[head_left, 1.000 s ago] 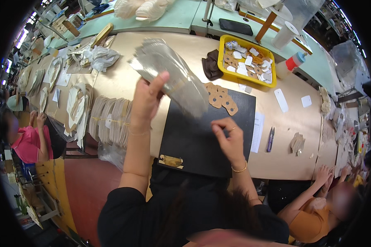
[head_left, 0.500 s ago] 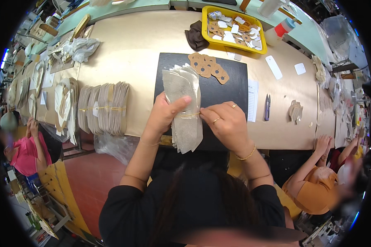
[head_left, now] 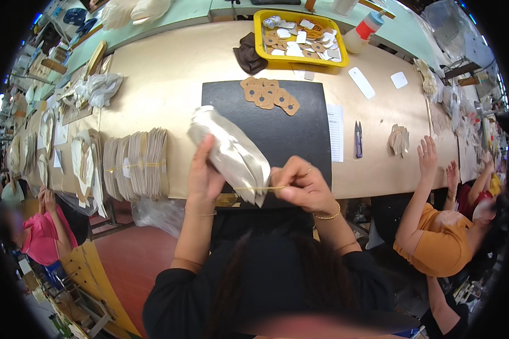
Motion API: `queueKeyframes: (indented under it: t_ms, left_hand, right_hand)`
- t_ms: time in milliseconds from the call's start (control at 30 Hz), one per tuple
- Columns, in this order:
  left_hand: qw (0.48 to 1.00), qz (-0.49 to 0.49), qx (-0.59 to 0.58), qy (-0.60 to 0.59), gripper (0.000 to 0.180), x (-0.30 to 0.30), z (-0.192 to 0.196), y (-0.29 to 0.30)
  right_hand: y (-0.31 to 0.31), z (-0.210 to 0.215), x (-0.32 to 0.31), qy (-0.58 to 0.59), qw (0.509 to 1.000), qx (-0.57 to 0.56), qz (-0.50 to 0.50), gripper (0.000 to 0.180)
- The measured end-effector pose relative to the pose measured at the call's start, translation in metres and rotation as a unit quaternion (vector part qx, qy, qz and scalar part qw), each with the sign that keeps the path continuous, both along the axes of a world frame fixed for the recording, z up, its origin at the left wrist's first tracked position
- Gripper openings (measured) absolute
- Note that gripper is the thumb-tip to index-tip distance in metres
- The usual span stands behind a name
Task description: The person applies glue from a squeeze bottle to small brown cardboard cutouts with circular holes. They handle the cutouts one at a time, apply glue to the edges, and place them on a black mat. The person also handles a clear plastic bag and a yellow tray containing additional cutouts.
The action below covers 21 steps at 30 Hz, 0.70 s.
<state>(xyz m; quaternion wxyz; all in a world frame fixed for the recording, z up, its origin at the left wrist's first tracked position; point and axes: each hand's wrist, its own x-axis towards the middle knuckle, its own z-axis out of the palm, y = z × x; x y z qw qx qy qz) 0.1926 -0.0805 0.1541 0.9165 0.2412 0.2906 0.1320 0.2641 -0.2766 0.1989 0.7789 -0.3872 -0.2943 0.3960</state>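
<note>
One far yellow tray [head_left: 316, 62] holding white tags [head_left: 294, 49] and brown tags [head_left: 271, 40], left hand [head_left: 205, 175] clamped on silvery bundle [head_left: 232, 150], right hand [head_left: 304, 185] pinching its stretched band [head_left: 276, 187]

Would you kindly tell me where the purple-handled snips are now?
In the head view, the snips lie right of the black rectangular board, between the white paper sheet and beige cut pieces.

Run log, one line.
left hand: holds glossy bundle | right hand: grips yellow elastic band, bundle's near end | brown tags: on black board
</note>
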Motion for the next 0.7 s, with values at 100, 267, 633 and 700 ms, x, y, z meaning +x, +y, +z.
queueKeyframes:
  t_ms: [100,267,633,700]
  left_hand:
    - [0.998,0.064,-0.006,-0.029,0.040,0.001,0.001,0.020]
    - [0.992,0.085,0.059,-0.071,0.040,-0.003,-0.002,0.035]
    - [0.996,-0.042,0.069,-0.024,0.045,-0.009,-0.005,-0.001]
    - [0.995,-0.045,0.084,-0.029,0.045,-0.010,-0.004,-0.005]
  right_hand:
    - [-0.004,-0.002,-0.004,-0.173,0.963,-0.192,0.077,0.014]
    - [-0.015,-0.011,0.005,-0.390,0.854,-0.343,-0.024,0.013]
    - [-0.032,0.003,0.106,-0.529,0.604,-0.448,-0.394,0.025]
    - [-0.025,0.010,0.111,-0.530,0.599,-0.400,-0.449,0.034]
